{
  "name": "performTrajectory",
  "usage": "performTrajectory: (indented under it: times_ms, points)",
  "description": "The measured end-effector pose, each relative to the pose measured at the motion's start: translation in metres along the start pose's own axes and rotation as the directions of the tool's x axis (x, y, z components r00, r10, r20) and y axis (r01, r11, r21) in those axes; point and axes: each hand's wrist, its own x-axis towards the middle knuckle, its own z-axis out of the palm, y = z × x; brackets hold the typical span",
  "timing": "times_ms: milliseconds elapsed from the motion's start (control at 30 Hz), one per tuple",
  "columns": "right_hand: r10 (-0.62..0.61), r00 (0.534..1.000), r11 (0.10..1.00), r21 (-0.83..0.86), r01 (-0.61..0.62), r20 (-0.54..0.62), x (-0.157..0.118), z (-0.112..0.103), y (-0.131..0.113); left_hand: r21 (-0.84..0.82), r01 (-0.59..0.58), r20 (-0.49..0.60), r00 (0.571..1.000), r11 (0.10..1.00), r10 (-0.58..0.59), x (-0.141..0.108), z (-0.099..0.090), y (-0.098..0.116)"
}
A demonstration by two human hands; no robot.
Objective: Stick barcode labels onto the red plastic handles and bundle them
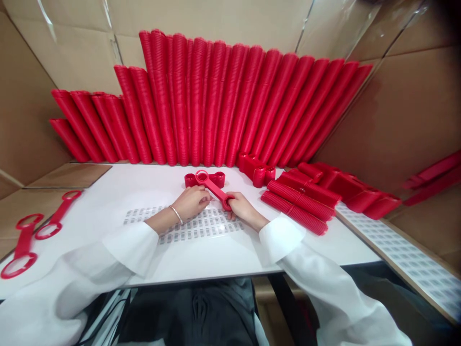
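Observation:
My right hand point(244, 209) grips the near ring end of a red plastic double-ring wrench point(215, 188), a flat bar with a ring at each end. The wrench slants up and leftward, its far ring in front of a short stack of like red pieces point(219, 179). Close by the bar, my left hand point(194, 201) is closed with its fingers curled together; whatever they pinch is hidden. Under both hands a sheet of small printed labels point(201, 231) lies on the white table point(104, 211).
Tall stacks of red pieces point(216, 105) lean against the cardboard wall point(216, 19) behind. More stacks lie at the right point(298, 202). Two single red pieces point(61, 214) rest at the left edge. Another label sheet point(403, 245) runs along the right side.

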Motion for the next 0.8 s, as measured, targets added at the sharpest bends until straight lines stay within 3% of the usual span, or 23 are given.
performTrajectory:
  times_ms: [67,167,300,467,800]
  points:
    - [0.005,1.0,1.0,0.004,-0.005,-0.014,0.001,0.001,0.001,-0.094,-0.016,-0.016,1.0,0.995,0.014,-0.003,-0.01,0.005]
    - [-0.009,0.999,0.999,-0.041,0.007,-0.05,0.0,0.002,0.002,-0.316,0.069,-0.038,0.996,0.946,-0.085,-0.005,-0.022,0.013]
    - [-0.172,0.978,0.969,-0.198,0.147,-0.119,-0.004,0.003,-0.001,-0.578,0.131,-0.023,0.984,0.805,-0.177,-0.004,-0.027,0.018]
    - [-0.363,0.917,0.891,-0.351,0.289,-0.166,-0.01,0.004,-0.009,-0.659,0.166,-0.047,0.964,0.733,-0.261,-0.002,-0.026,0.019]
    - [-0.373,0.911,0.878,-0.382,0.287,-0.175,-0.016,0.008,-0.015,-0.73,0.185,-0.06,0.942,0.658,-0.331,-0.003,-0.027,0.024]
